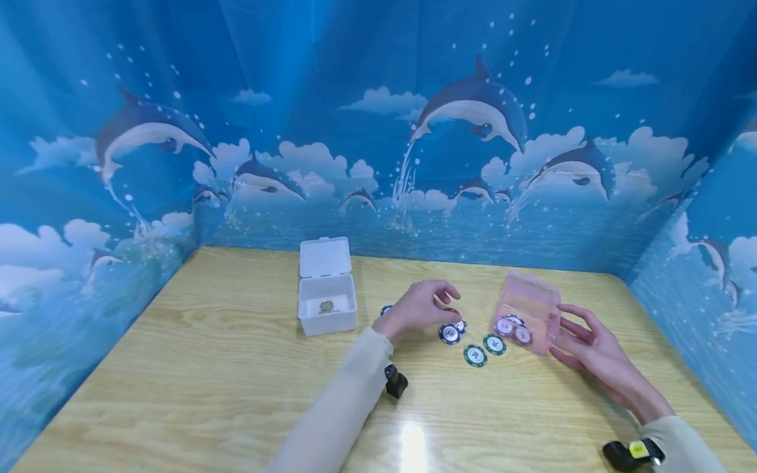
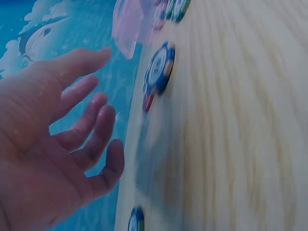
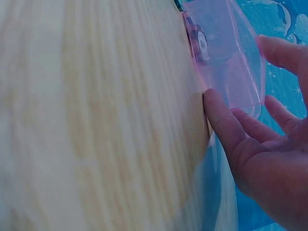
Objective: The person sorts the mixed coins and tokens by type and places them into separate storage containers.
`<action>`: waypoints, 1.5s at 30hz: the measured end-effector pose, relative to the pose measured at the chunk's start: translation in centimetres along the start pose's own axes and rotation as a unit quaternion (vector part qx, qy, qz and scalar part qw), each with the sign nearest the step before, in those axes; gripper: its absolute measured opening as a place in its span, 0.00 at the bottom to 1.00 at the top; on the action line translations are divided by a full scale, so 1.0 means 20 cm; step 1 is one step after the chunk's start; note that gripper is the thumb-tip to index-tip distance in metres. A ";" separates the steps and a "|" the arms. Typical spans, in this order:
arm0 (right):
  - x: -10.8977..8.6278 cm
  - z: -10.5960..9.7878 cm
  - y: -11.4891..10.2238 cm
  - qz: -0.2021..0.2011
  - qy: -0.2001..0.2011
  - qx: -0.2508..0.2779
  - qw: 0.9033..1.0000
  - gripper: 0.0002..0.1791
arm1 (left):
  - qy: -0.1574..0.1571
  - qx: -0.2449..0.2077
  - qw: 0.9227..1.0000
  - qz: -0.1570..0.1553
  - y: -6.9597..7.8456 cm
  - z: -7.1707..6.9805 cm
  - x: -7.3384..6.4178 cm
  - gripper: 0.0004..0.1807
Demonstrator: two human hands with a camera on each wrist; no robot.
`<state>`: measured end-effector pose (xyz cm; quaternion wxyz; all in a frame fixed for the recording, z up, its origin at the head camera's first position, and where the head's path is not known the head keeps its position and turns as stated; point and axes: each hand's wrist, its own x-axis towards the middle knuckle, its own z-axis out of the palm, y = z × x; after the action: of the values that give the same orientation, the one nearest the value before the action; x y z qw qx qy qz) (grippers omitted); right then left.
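Above a small cluster of poker chips, my left hand [image 1: 422,305] hangs with loosely bent, spread fingers; in the left wrist view nothing lies between them. Beneath it are a blue chip [image 1: 449,334] and a red chip [image 1: 452,313] that the fingers partly cover. Two green chips [image 1: 475,355] lie nearer me, between the hands. My right hand [image 1: 597,351] touches the right side of a translucent pink box [image 1: 541,312] with spread, fairly straight fingers. Several chips [image 1: 504,326] lie in that box. In the right wrist view, fingertips [image 3: 210,96] meet its lower edge.
A white box [image 1: 327,322] with its lid raised stands left of my left hand, holding a gold coin-like piece [image 1: 326,306]. One more blue chip [image 1: 386,309] shows beside my left wrist. A dolphin-print curtain [image 1: 378,131] encloses the wooden table's [image 1: 207,368] back and sides.
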<state>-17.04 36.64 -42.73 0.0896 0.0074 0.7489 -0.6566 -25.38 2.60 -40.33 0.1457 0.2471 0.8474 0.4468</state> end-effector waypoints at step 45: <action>0.00 0.00 0.00 -0.002 -0.001 0.004 1.000 0.33 | -0.057 0.121 0.990 -0.036 -0.05 0.01 -0.05 0.21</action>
<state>-17.09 36.64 -42.73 0.0887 0.0056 0.7462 -0.6598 -24.73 1.68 -41.35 0.1787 0.2576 0.8939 0.3204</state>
